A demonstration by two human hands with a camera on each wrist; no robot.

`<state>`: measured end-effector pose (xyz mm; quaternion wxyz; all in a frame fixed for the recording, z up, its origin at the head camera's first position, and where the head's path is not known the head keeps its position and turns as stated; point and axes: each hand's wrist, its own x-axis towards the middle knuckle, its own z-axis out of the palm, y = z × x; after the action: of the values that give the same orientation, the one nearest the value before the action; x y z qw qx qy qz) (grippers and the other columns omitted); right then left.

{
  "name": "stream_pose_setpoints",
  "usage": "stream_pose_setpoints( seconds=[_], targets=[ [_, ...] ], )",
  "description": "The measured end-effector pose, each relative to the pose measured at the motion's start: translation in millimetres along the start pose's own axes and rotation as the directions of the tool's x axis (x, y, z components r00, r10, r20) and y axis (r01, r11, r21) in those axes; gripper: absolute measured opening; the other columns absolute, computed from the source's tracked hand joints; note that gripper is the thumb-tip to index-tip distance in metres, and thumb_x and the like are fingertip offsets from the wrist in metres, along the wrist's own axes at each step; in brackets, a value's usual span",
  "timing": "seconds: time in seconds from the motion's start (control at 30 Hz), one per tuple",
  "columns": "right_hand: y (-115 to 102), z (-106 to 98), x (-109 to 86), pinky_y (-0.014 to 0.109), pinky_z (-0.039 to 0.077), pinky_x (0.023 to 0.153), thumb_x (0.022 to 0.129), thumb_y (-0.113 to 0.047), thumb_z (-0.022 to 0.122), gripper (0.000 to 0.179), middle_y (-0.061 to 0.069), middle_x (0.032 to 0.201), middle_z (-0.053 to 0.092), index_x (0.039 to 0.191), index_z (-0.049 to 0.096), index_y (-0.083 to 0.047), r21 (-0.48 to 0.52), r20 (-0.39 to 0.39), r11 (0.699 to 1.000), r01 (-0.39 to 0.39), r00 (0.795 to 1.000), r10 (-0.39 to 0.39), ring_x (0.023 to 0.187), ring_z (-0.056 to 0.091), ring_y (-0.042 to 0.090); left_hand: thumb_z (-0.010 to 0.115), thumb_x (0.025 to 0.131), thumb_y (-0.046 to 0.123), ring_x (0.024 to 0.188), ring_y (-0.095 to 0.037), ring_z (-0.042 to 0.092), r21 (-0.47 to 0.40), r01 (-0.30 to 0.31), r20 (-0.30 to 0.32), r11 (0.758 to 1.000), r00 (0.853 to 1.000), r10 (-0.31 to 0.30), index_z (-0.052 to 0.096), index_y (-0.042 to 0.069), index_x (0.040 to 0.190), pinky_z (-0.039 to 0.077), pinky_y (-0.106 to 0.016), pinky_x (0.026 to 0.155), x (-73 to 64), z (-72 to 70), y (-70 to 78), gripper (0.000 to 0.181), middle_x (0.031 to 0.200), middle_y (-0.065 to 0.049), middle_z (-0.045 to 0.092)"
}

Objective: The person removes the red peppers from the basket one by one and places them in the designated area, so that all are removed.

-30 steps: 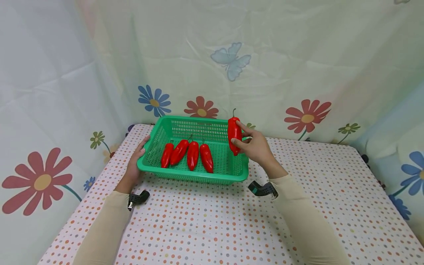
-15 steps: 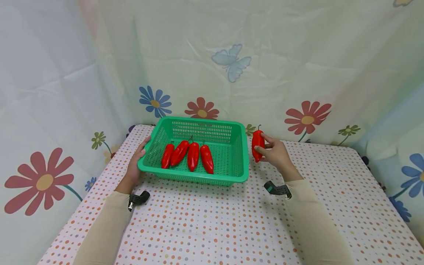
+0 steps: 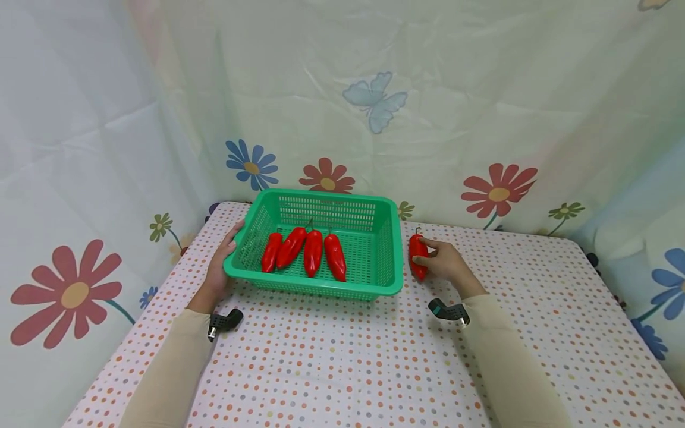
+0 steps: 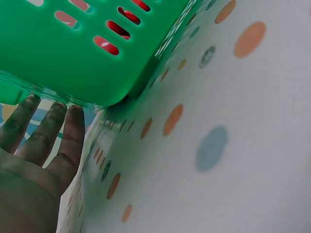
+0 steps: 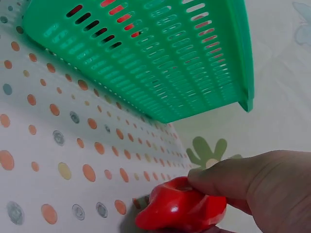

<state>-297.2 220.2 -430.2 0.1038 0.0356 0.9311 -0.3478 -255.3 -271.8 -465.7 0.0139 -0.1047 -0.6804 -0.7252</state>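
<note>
A glossy red chili pepper (image 3: 417, 246) is at the table surface just right of the green basket (image 3: 316, 287), its thin stem pointing away. My right hand (image 3: 448, 261) pinches it between thumb and fingers. In the right wrist view the thumb presses on the pepper (image 5: 177, 211), whose tip lies close over the cloth. Several similar red peppers (image 3: 313, 252) lie side by side in the left and middle of the basket. At the basket's left end, my left hand (image 3: 218, 261) touches the rim with extended fingers; the left wrist view shows these fingertips right under the rim.
The table (image 3: 321, 362) has a white cloth with coloured dots. Behind it and at the sides hang pale curtains (image 3: 455, 119) with flowers and a butterfly. The basket's slotted wall (image 5: 160, 63) rises beside my right hand.
My right hand has carried the pepper from over the basket's right end, out past the rim to the right, then down to the table. The left hand and basket have stayed in place.
</note>
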Motion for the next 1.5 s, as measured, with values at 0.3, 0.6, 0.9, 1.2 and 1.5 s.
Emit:
stream_pose_setpoints(
  seconds=[0.3,0.6,0.9,1.2,1.5],
  targets=[
    [1,3,-2.8,0.028,0.052,0.065,0.093,-0.023,0.067,0.070,0.031,0.121,0.055,0.153,0.034,-0.010,-0.045,0.032,0.999,0.027,0.999,-0.025,0.083,0.061,0.027,0.025,0.103,0.033,0.148,-0.028,0.018,-0.005,-0.002,0.002,1.000,1.000,0.002,0.020,0.031,0.158,0.022,-0.053,0.117,-1.3,1.5,2.2,0.055,0.165,0.001,0.012],
    [-5,-8,-10.4,0.036,0.050,0.074,0.098,-0.035,0.058,0.064,0.032,0.136,0.050,0.153,0.036,-0.012,-0.119,0.072,0.992,0.050,0.996,-0.042,0.105,0.056,0.036,0.024,0.103,0.033,0.147,-0.029,0.018,-0.010,0.000,0.007,1.000,1.000,0.000,0.018,0.028,0.158,0.023,-0.053,0.117,-3.3,2.5,6.1,0.056,0.165,-0.002,0.012],
    [-47,-21,-37.0,0.058,0.050,0.091,0.099,-0.038,0.054,0.061,0.030,0.145,0.046,0.150,0.040,-0.008,-0.171,0.043,0.970,0.171,0.985,-0.166,0.127,0.047,0.048,0.025,0.103,0.035,0.147,-0.029,0.019,0.011,0.016,-0.012,1.000,1.000,-0.016,0.019,0.031,0.158,0.031,-0.043,0.113,-1.4,-0.9,1.1,0.055,0.165,-0.002,0.013],
    [-83,-3,-56.4,0.047,0.053,0.073,0.097,-0.029,0.062,0.049,0.023,0.107,0.067,0.139,0.055,-0.006,-0.152,-0.059,0.915,0.374,0.921,-0.386,0.100,0.062,0.039,0.024,0.103,0.033,0.149,-0.032,0.017,-0.001,0.001,-0.013,1.000,1.000,-0.001,0.017,0.027,0.159,0.020,-0.060,0.117,0.5,-0.3,0.0,0.057,0.165,-0.002,0.012],
    [-99,21,-63.0,0.063,0.034,0.103,0.094,-0.028,0.065,0.042,0.021,0.136,0.058,0.131,0.064,-0.008,-0.140,-0.093,0.893,0.427,0.893,-0.441,0.128,0.043,0.047,0.024,0.103,0.034,0.149,-0.034,0.016,-0.012,-0.005,-0.009,1.000,1.000,0.005,0.018,0.028,0.158,0.019,-0.061,0.117,0.6,-0.7,-3.2,0.056,0.166,-0.002,0.011]
  ],
)
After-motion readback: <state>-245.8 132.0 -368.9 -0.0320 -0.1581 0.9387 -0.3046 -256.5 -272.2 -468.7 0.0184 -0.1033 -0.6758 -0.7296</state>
